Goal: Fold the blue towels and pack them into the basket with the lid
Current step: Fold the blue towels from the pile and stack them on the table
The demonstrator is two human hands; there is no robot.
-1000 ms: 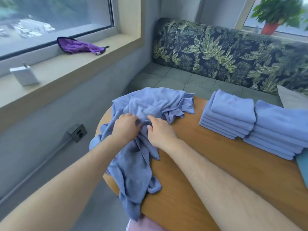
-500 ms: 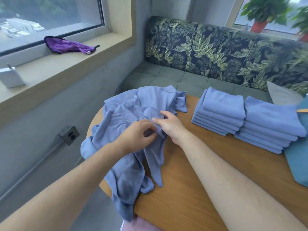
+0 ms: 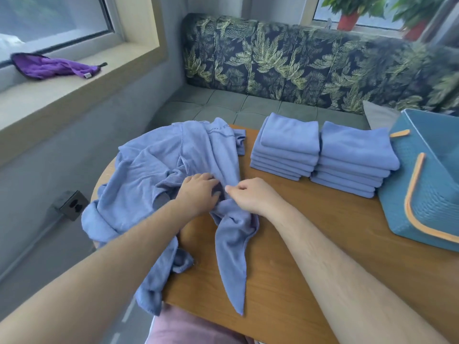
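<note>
The wooden surface (image 3: 310,244) carries the whole job. The heap of loose towels (image 3: 154,165) sprawls from nine to eleven o'clock, with tails hanging over the near edge at seven. The step in hand looks like freeing one towel from that heap.

To do it well, the person should work one hem clear and find two neighbouring corners. The towel should then be lifted up and away toward the bare wood at six o'clock, so its neighbours are not dragged off the edge. It can then be flattened before the first fold and matched to the size of the finished piles.

Both hands meet at the centre. The left hand (image 3: 198,194) has its grip curled into the bunched cloth. The right hand (image 3: 253,197) pinches a ridge of the same fabric between thumb and forefinger.

Counted:
- One surface.
- One heap, which clearly holds several towels, though how many cannot be told.
- One teal basket (image 3: 422,194) with orange trim at three o'clock, standing open. Its lid cannot be made out with certainty.
- Two folded stacks side by side at one o'clock, the left stack (image 3: 288,142) and the right stack (image 3: 355,150). Each seems about six towels deep, and they touch each other.
- Two hands.
- One purple cloth (image 3: 49,67) on the windowsill (image 3: 74,95), well apart at ten o'clock.
</note>
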